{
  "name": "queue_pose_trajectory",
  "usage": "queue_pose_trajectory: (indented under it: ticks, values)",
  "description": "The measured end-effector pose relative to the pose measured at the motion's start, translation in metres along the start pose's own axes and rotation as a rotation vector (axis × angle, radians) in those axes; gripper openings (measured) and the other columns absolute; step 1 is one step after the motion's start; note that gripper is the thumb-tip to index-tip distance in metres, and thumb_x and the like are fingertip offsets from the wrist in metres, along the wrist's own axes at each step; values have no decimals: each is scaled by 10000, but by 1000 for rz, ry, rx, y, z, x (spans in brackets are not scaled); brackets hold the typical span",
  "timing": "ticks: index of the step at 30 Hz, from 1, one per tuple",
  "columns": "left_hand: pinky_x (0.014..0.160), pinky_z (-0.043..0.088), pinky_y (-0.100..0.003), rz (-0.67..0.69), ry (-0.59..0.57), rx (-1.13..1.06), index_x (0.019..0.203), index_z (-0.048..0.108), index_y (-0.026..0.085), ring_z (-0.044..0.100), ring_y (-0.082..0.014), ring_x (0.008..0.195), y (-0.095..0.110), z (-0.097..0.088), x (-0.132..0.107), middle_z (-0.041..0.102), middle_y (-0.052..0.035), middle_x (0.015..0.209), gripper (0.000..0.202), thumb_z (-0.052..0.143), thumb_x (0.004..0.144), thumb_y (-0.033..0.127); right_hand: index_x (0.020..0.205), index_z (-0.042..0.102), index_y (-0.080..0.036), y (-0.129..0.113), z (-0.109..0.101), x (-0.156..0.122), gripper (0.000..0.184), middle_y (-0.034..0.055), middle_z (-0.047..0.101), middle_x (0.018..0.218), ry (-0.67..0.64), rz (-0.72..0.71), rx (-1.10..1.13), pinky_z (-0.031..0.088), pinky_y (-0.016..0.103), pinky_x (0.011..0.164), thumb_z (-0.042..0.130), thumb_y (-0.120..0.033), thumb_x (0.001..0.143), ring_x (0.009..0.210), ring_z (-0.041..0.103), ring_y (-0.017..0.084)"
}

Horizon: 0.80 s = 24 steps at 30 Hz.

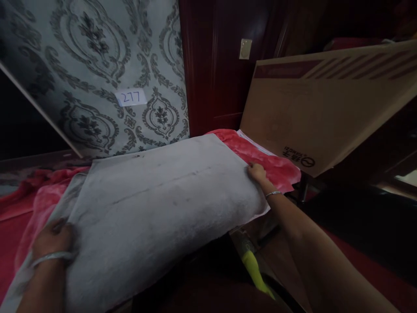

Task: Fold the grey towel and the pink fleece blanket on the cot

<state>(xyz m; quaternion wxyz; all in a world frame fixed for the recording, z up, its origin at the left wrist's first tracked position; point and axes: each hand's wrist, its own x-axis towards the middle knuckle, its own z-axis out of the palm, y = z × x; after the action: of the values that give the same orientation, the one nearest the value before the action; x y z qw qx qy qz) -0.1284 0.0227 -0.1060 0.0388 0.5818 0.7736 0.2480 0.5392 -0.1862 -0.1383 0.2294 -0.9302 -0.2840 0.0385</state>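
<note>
A pale grey cloth (169, 191) with a dark crease lies spread over a table or bench, and its near side hangs down over the edge. My left hand (54, 239) grips the cloth's left edge with curled fingers. At the opposite side my right hand (256, 171) pinches the right edge. Red plush fabric (260, 161) shows from under the cloth at the right, and more red and pink fabric (42, 195) lies bunched at the left. What supports the cloth is hidden.
A patterned wall (94, 78) bearing a paper label marked 277 (130, 97) stands behind. A large cardboard box (312, 104) leans at the right beside a dark red door panel (221, 61). Below the cloth is a yellow-green strip (256, 271).
</note>
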Motion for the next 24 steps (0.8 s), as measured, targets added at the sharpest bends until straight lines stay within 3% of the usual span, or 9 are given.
queue_pose_trajectory:
  ticks: [3, 7, 13, 19, 24]
  values:
    - [863, 576, -500, -112, -28, -115, 1344, 622, 350, 692, -368, 1072, 2, -1, -15, 767, -38, 1108, 694, 418, 715, 559, 1333, 667, -140, -6, 0, 15, 448, 168, 676, 1294, 16, 3, 76, 489, 344, 1006, 504, -251, 931, 1196, 636, 279]
    - [776, 560, -518, -136, -1, -213, 1324, 639, 310, 690, -367, 882, 5, 0, -19, 760, -67, 931, 660, 517, 696, 472, 1193, 737, -92, -14, 5, 27, 400, 152, 738, 1094, -1, 22, 159, 517, 262, 853, 508, -192, 881, 972, 700, 229]
    - [782, 540, -448, -119, 9, -264, 1187, 688, 161, 633, -278, 766, 11, -2, -20, 680, -72, 804, 463, 569, 767, 315, 1025, 752, -22, -22, 8, 34, 348, 177, 707, 856, -69, 102, 212, 488, 321, 717, 562, -279, 886, 765, 648, 241]
    - [796, 538, -422, -111, -22, -329, 1147, 700, 141, 592, -232, 684, 12, 2, -4, 615, -42, 713, 431, 616, 743, 263, 1140, 727, -19, -29, 6, 40, 358, 157, 696, 910, -88, 110, 325, 427, 326, 718, 638, -223, 859, 724, 557, 192]
    - [723, 518, -334, -139, -78, -528, 1048, 732, 155, 555, -191, 635, 15, 7, 10, 534, 18, 621, 412, 637, 649, 203, 1353, 643, -76, -35, 9, 28, 507, 61, 642, 843, -38, 116, 555, 397, 282, 633, 616, -185, 858, 622, 451, 130]
